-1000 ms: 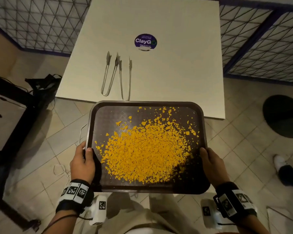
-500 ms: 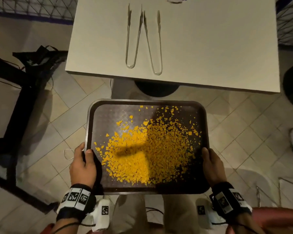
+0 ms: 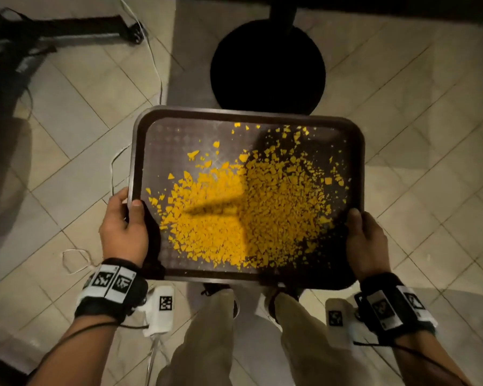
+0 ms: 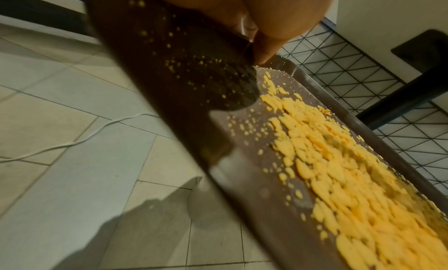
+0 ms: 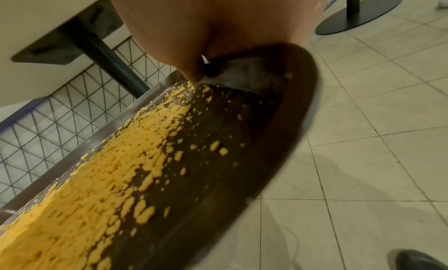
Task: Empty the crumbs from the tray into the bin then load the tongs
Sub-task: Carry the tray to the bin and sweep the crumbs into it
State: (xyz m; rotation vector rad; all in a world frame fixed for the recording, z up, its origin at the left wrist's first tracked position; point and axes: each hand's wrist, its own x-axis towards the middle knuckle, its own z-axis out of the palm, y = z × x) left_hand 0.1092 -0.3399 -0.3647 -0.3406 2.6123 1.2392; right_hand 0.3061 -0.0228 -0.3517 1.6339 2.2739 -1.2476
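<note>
A dark brown tray [image 3: 162, 129] is held level above the tiled floor, with a wide heap of yellow crumbs [image 3: 243, 207] spread over its middle and near side. My left hand [image 3: 124, 221] grips the tray's left rim, thumb on top. My right hand [image 3: 364, 240] grips the right rim the same way. The left wrist view shows the tray [image 4: 242, 178] and crumbs [image 4: 339, 168] edge-on beneath my left hand's thumb [image 4: 266, 46]; the right wrist view shows the tray [image 5: 242, 159] and crumbs [image 5: 109, 168] likewise. No tongs and no bin are in view.
A black round table base [image 3: 268, 65] stands just beyond the tray's far edge. White cables [image 3: 154, 65] trail over the floor at left. A dark frame [image 3: 53, 29] lies at the upper left. My legs [image 3: 207, 344] are below the tray. A wire fence [image 4: 363, 78] shows behind.
I have stepped back from the table with the tray; the head view has tipped down, so the tabletop and the tongs have left the frame and the table's round base now shows.
</note>
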